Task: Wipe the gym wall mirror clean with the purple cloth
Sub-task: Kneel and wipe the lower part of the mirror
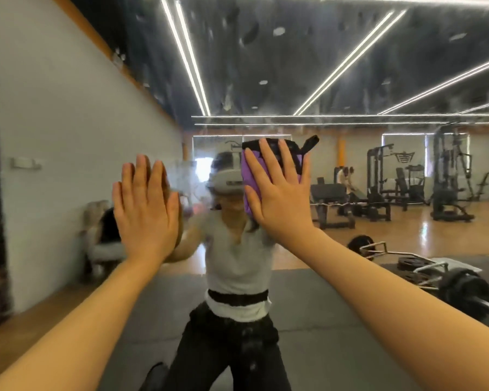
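Right hand (277,190) flat, fingers straight, pressing folded purple cloth (250,176) on smeared wall mirror (266,66) mid-frame; left hand (146,204) flat, fingers released, on glass.

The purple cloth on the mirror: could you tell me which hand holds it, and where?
The right hand presses the purple cloth flat against the mirror, fingers straight over its middle. The left hand holds nothing.

Just the one head-worn wide-angle view here — facing the mirror (350,80) straight on, at arm's reach, tilted slightly up rather than down.
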`<action>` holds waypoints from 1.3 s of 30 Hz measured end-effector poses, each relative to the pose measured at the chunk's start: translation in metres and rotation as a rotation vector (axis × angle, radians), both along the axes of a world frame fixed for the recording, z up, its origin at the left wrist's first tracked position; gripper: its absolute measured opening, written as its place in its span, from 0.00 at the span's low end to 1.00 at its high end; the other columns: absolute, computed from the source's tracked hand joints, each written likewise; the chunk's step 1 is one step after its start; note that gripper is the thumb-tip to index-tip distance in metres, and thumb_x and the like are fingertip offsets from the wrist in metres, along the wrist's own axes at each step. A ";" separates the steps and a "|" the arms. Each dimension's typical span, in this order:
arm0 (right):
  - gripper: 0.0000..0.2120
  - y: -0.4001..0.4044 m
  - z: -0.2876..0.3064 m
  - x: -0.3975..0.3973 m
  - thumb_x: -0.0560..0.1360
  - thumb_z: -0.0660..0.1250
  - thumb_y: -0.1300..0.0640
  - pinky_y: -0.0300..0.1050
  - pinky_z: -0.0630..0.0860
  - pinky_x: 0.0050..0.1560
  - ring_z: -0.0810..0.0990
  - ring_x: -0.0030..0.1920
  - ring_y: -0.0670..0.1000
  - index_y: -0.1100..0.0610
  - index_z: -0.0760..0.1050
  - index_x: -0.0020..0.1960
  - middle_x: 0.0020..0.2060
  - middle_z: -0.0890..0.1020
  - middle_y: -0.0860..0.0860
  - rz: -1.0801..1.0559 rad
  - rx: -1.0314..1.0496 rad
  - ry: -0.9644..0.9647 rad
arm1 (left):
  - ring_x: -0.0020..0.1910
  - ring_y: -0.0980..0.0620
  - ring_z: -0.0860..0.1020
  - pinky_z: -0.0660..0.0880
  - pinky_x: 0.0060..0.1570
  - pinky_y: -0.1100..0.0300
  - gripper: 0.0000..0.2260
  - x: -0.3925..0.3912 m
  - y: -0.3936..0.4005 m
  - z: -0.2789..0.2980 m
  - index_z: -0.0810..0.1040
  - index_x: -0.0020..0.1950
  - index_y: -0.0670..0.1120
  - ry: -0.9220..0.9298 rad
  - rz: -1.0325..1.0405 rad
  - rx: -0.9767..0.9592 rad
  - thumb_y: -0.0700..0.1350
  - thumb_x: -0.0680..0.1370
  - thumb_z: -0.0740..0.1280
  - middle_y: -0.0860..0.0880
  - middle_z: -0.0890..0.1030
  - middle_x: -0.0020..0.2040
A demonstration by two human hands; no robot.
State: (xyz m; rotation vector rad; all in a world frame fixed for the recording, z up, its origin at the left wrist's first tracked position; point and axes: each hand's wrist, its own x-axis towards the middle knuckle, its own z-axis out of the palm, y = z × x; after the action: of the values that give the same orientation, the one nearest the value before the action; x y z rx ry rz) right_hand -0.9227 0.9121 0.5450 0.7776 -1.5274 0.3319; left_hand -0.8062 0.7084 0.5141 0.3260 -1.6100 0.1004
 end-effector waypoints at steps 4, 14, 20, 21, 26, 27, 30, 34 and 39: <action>0.28 -0.001 0.001 -0.003 0.81 0.53 0.44 0.70 0.52 0.74 0.58 0.78 0.64 0.54 0.63 0.78 0.78 0.64 0.57 0.020 -0.012 0.032 | 0.79 0.39 0.54 0.51 0.76 0.41 0.26 -0.003 0.001 0.000 0.59 0.79 0.42 0.017 0.026 -0.017 0.51 0.82 0.51 0.40 0.58 0.80; 0.27 -0.046 0.019 0.021 0.81 0.53 0.44 0.72 0.49 0.74 0.56 0.79 0.63 0.51 0.63 0.79 0.78 0.63 0.56 0.013 0.084 0.098 | 0.79 0.40 0.55 0.51 0.76 0.43 0.26 -0.008 -0.002 -0.001 0.57 0.79 0.43 0.039 0.078 -0.059 0.51 0.83 0.52 0.40 0.58 0.80; 0.29 -0.059 0.032 0.028 0.80 0.54 0.43 0.71 0.52 0.74 0.58 0.79 0.61 0.54 0.63 0.79 0.78 0.63 0.55 -0.040 0.092 0.089 | 0.79 0.42 0.54 0.49 0.76 0.46 0.26 -0.010 -0.006 -0.001 0.55 0.80 0.44 0.044 0.083 -0.063 0.51 0.82 0.52 0.42 0.57 0.80; 0.29 -0.055 0.033 0.027 0.80 0.54 0.43 0.70 0.52 0.75 0.58 0.79 0.61 0.55 0.63 0.78 0.78 0.64 0.55 -0.031 0.068 0.076 | 0.79 0.42 0.54 0.48 0.76 0.47 0.26 -0.010 -0.006 -0.001 0.57 0.79 0.44 0.050 0.080 -0.067 0.51 0.82 0.52 0.42 0.58 0.80; 0.31 -0.013 0.035 0.009 0.81 0.52 0.44 0.61 0.42 0.76 0.54 0.80 0.59 0.56 0.59 0.80 0.80 0.59 0.55 -0.061 -0.078 -0.049 | 0.79 0.42 0.53 0.47 0.76 0.48 0.26 -0.008 -0.005 -0.001 0.59 0.79 0.43 0.039 0.062 -0.052 0.51 0.83 0.52 0.42 0.57 0.80; 0.31 -0.006 0.033 0.006 0.81 0.51 0.43 0.59 0.41 0.76 0.53 0.80 0.58 0.56 0.58 0.80 0.80 0.58 0.55 -0.070 -0.108 -0.072 | 0.79 0.42 0.52 0.48 0.76 0.47 0.26 -0.009 -0.004 -0.001 0.59 0.79 0.43 0.029 0.064 -0.049 0.51 0.83 0.52 0.42 0.56 0.80; 0.31 -0.007 0.029 0.009 0.82 0.49 0.44 0.61 0.40 0.76 0.51 0.80 0.59 0.56 0.56 0.81 0.80 0.56 0.55 -0.080 -0.206 -0.143 | 0.80 0.41 0.53 0.51 0.76 0.44 0.27 -0.009 -0.004 0.000 0.58 0.80 0.43 0.009 0.074 -0.038 0.52 0.83 0.51 0.42 0.56 0.81; 0.31 -0.047 0.029 0.030 0.81 0.48 0.43 0.60 0.40 0.76 0.51 0.80 0.60 0.56 0.55 0.81 0.80 0.56 0.56 -0.088 -0.203 -0.146 | 0.80 0.41 0.52 0.50 0.77 0.43 0.27 -0.009 -0.005 -0.002 0.56 0.80 0.43 0.001 0.077 -0.047 0.52 0.83 0.49 0.42 0.54 0.81; 0.29 -0.065 0.026 0.036 0.82 0.49 0.44 0.67 0.50 0.76 0.57 0.79 0.61 0.57 0.61 0.79 0.79 0.61 0.56 -0.103 -0.102 -0.053 | 0.80 0.41 0.52 0.49 0.77 0.44 0.27 -0.009 -0.008 -0.002 0.56 0.81 0.43 -0.003 0.082 -0.066 0.52 0.83 0.49 0.42 0.54 0.81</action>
State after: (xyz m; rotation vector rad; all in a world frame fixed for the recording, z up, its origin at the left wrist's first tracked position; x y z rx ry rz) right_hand -0.8871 0.8472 0.5706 0.6124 -1.5811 0.3533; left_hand -0.8150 0.7006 0.5118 0.3410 -1.5924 0.2156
